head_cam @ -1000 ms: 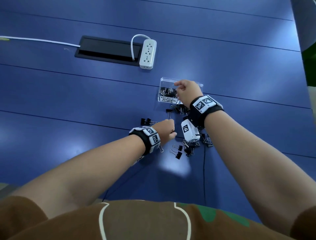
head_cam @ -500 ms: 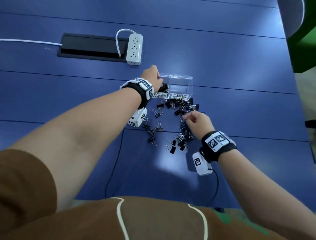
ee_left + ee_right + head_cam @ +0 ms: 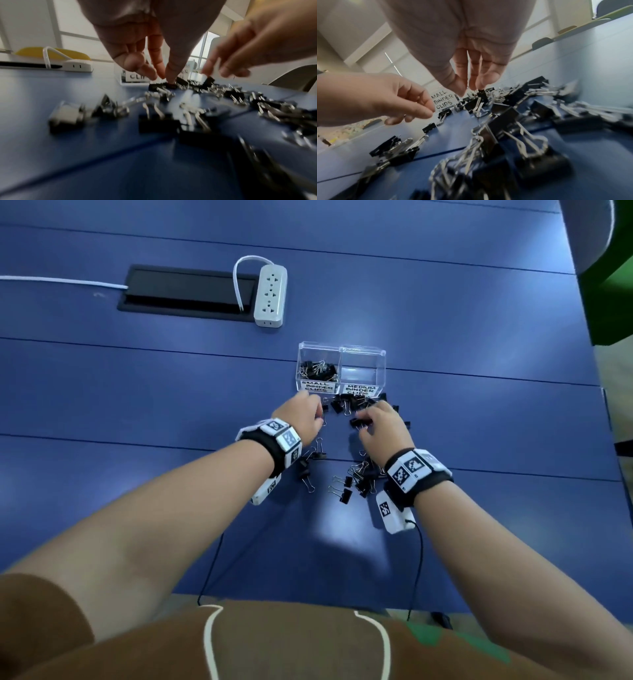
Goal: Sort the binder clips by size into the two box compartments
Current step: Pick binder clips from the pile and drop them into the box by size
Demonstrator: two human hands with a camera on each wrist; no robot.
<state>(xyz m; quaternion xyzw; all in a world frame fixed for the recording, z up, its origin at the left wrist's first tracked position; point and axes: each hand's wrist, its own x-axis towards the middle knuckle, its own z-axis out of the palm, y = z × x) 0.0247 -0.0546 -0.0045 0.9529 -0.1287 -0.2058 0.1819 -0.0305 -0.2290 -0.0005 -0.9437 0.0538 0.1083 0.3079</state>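
Both hands worked the loose binder clips (image 3: 346, 484) scattered at six o'clock of the clear box (image 3: 341, 350). The left hand (image 3: 305, 419) reached down with fingertips (image 3: 169, 75) touching a clip, grip unclear. The right hand (image 3: 385, 428) pinched a clip. Small clips (image 3: 317, 369) already filled the compartment at nine o'clock.

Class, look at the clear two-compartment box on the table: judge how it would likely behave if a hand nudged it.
The clear box looks like thin plastic, so probably light; a nudge would likely slide it on the smooth blue table. With clips in the small-clip side only, it may pivot rather than slide straight. It sits low and wide, so tipping seems unlikely.
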